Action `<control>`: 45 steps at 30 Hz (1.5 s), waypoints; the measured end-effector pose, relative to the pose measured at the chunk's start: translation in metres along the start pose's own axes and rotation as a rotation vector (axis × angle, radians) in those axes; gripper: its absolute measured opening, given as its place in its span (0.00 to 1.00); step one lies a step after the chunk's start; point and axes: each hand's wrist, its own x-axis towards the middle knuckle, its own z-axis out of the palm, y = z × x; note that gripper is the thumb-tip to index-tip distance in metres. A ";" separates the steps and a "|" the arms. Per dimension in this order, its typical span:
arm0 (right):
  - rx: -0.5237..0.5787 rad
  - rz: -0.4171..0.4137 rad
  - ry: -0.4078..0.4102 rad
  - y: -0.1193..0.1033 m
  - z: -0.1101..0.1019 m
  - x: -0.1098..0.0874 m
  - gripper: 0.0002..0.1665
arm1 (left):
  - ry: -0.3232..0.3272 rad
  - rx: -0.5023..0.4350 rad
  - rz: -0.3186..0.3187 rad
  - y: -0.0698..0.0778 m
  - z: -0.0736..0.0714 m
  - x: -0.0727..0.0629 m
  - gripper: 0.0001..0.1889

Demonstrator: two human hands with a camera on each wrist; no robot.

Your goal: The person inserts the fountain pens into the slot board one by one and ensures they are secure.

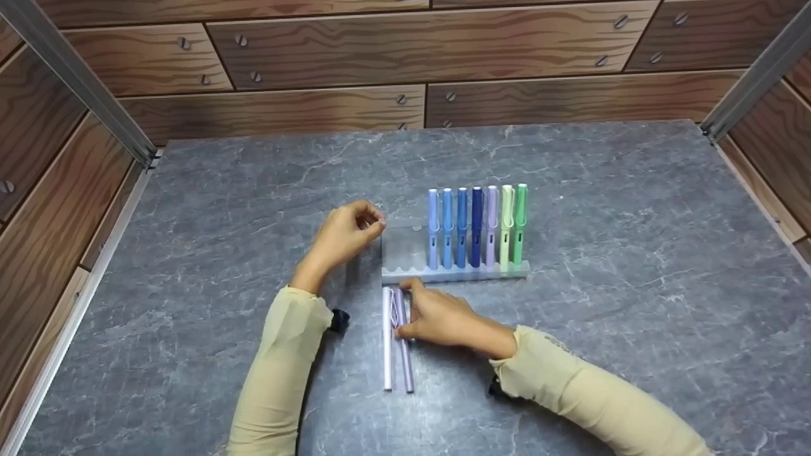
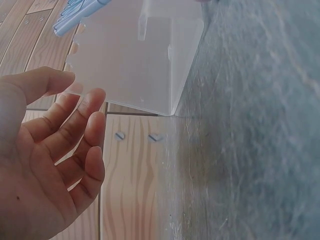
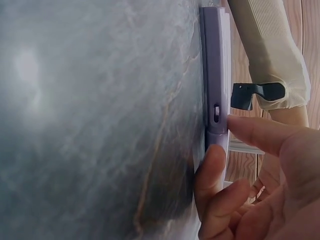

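Note:
A clear plastic pen stand [image 1: 405, 247] holds a row of upright capped pens in blues, lilac and greens toward its right; its left slots have no pens. At the stand's upper left corner is my left hand [image 1: 345, 234], thumb and fingertips pinching the panel edge. The left wrist view shows that clear panel [image 2: 125, 65] between thumb and fingers. In front of the stand, a purple pen [image 1: 408, 373] lies on the table beside a pale lilac-white pen [image 1: 387, 354]. My right hand [image 1: 443, 316] pinches the purple pen around its cap end, thumb against its side.
The grey marbled table [image 1: 222, 221] extends around the stand on all sides. Wood-patterned panels [image 1: 317, 57] and metal posts [image 1: 95, 82] enclose it. A black camera mount [image 1: 340, 321] sticks out at the left wrist.

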 end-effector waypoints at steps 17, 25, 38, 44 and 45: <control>-0.134 -0.024 -0.004 -0.009 0.000 0.002 0.40 | -0.017 -0.012 -0.001 -0.001 0.000 0.001 0.08; -0.125 -0.042 -0.020 -0.007 -0.004 0.003 0.38 | -0.018 -0.022 -0.003 -0.001 0.000 0.002 0.08; 0.070 -0.093 -0.074 0.000 -0.030 -0.005 0.40 | -0.016 -0.012 -0.016 0.000 0.000 0.000 0.08; 0.208 -0.137 -0.002 0.002 -0.046 -0.008 0.43 | -0.010 -0.004 -0.020 0.000 0.000 0.000 0.08; 0.230 -0.142 0.015 0.002 -0.048 -0.008 0.43 | -0.007 -0.002 -0.019 0.000 0.000 0.000 0.08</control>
